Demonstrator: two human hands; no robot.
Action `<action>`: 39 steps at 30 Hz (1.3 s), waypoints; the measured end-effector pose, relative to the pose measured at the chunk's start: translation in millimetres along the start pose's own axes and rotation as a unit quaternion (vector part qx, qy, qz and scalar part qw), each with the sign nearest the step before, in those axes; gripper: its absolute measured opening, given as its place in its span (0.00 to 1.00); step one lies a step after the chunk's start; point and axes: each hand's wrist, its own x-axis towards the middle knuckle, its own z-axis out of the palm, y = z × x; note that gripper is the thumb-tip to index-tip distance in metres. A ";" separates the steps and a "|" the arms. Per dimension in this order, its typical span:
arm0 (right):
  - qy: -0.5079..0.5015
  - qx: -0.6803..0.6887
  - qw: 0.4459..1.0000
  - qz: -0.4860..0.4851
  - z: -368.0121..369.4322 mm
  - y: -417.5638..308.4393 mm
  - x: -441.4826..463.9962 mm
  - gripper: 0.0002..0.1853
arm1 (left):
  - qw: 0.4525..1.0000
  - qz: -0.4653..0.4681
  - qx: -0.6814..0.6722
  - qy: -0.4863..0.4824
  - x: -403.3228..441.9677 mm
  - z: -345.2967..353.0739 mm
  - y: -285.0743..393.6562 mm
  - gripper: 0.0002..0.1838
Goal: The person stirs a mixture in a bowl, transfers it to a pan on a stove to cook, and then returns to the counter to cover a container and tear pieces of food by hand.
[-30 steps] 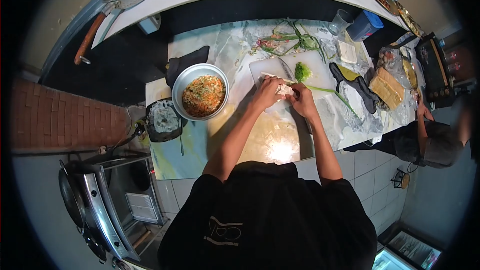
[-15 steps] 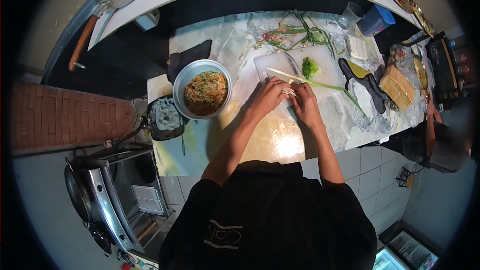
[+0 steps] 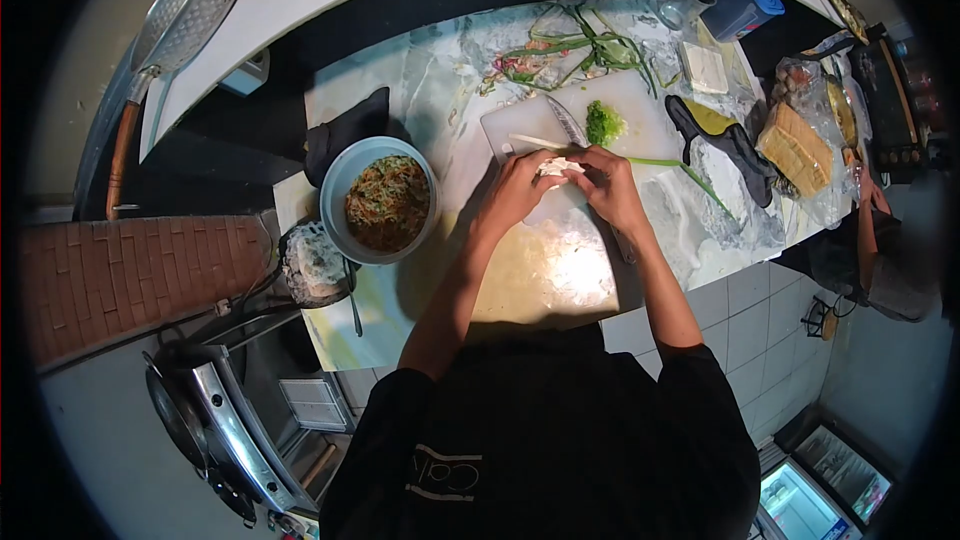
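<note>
Low over the near edge of a white cutting board [image 3: 650, 130], my left hand [image 3: 514, 192] and my right hand [image 3: 612, 190] meet, fingers curled around a clump of white pieces [image 3: 560, 169]. Its kind I cannot make out. Just beyond my fingers a knife [image 3: 566, 122] lies on the board, beside a small heap of chopped green leaves [image 3: 603, 124]. A long pale-to-green onion stalk [image 3: 685, 170] runs behind my hands and off the board to the right; my hands hide part of it.
At left stands a metal bowl [image 3: 331, 183] of shredded vegetable mix [image 3: 386, 202], near a dark cloth [image 3: 350, 130]. Green trimmings [image 3: 590, 48] lie behind the board. Rightward are a black-and-yellow item [image 3: 720, 145], bagged bread [image 3: 797, 152] and another person's arm [image 3: 868, 225].
My view has shifted slightly. Both hands stay together, but their grip has turned; the white pieces, earlier mostly covered by my fingers, now show as a clump between them.
</note>
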 end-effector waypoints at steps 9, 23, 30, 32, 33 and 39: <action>-0.010 0.011 1.000 0.007 17.6 -9.2 26.0 0.08 | 0.987 -0.090 -0.120 0.059 4.6 -10.1 -14.8 0.15; 0.016 -0.194 0.981 -0.004 13.1 -17.7 -10.8 0.21 | 0.952 -0.089 -0.225 0.188 5.9 -16.4 -24.6 0.14; 0.018 -0.256 0.966 0.015 26.5 -13.9 -6.5 0.23 | 0.947 -0.116 -0.243 0.173 2.6 -19.1 -25.1 0.15; 0.022 -0.241 0.970 0.014 29.3 -11.8 -6.1 0.22 | 0.947 -0.110 -0.238 0.185 1.9 -21.4 -21.4 0.15; 0.024 -0.206 0.978 0.019 30.9 -9.7 -6.0 0.21 | 0.947 -0.101 -0.232 0.196 2.0 -21.9 -20.0 0.14; 0.034 -0.130 0.990 0.046 32.5 -7.6 -6.7 0.20 | 0.942 -0.110 -0.241 0.205 -0.5 -22.1 -25.7 0.14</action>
